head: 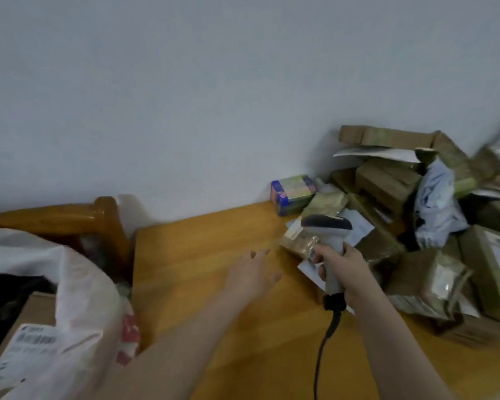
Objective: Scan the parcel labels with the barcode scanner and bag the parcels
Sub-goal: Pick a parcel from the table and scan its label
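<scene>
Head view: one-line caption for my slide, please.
Right hand grips a white corded barcode scanner by the brown parcel heap; open left hand hovers over the orange wooden table.

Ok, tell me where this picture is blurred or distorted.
Head view: soft overall; the left hand is motion-smeared, the parcel pile blurs toward the right edge, the label at lower left is unreadable; lighting flat and soft.
</scene>
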